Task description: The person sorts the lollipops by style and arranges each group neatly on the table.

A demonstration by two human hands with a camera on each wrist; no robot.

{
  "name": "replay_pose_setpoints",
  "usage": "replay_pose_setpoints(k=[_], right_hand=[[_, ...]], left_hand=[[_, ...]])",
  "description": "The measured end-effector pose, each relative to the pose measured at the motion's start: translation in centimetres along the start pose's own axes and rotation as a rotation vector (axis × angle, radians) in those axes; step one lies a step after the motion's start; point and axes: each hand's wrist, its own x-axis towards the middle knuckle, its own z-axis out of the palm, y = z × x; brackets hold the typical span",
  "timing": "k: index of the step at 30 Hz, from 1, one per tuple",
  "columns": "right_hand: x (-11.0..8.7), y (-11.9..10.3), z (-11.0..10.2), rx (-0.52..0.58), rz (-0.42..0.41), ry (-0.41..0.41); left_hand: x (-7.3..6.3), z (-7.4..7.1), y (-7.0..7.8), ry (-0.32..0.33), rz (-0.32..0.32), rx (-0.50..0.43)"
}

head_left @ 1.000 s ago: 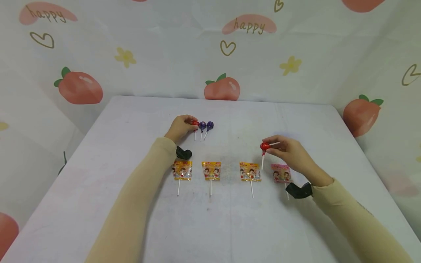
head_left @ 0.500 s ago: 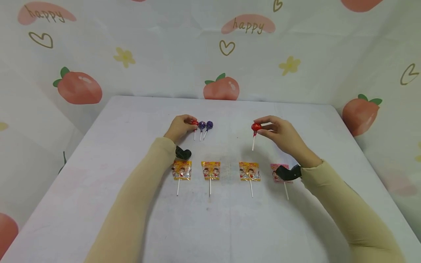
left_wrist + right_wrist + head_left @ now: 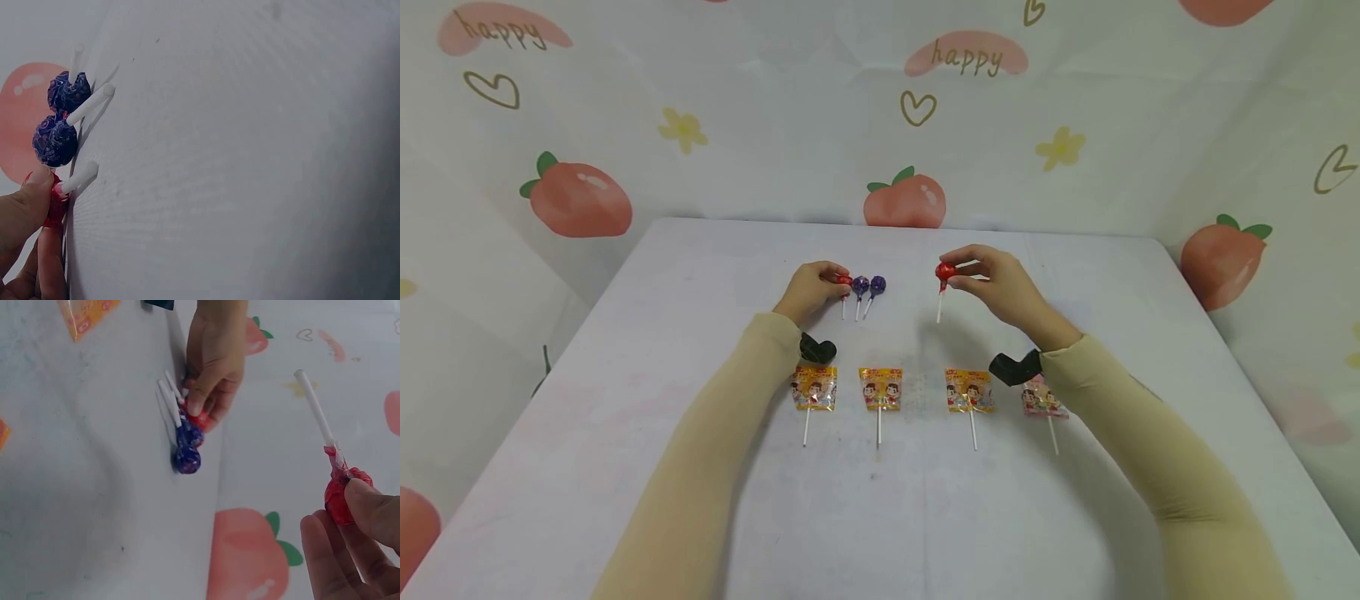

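My left hand (image 3: 811,291) pinches the head of a red-wrapped lollipop (image 3: 57,203) that lies on the table at the back. Right beside it are two purple-blue lollipops (image 3: 860,286), their white sticks pointing toward me. In the right wrist view my right hand (image 3: 356,544) holds a second red lollipop (image 3: 339,499) by its wrapped head between thumb and fingers. The head view has this lollipop (image 3: 944,272) raised above the table, to the right of the purple ones, with its stick hanging down.
Nearer to me lies a row of flat lollipops in printed bags: three yellow-orange ones, such as this bagged lollipop (image 3: 880,390), and a pink bagged lollipop (image 3: 1043,398) at the right, partly behind my right wrist. A white cloth covers the table (image 3: 880,517). Behind hangs a peach-patterned backdrop (image 3: 775,125).
My right hand has carried its red lollipop away from me and to the left, from above the pink bag toward the purple lollipops. The left hand stays on its red lollipop.
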Motion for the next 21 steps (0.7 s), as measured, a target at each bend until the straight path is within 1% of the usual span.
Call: replay_pose_setpoints(k=[7, 13, 21], right_hand=[[2.3, 0.2, 2.0, 0.003, -0.005, -0.028], [4.2, 0.8, 3.9, -0.013, 0.039, -0.079], [6.2, 2.0, 6.0, -0.028, 0.102, -0.108]], left_hand=[[0.1, 0.0, 0.0, -0.004, -0.008, 0.007], [0.1, 0.1, 0.0, -0.006, -0.016, 0.008], [0.3, 0.0, -0.2, -0.001, -0.013, 0.013]])
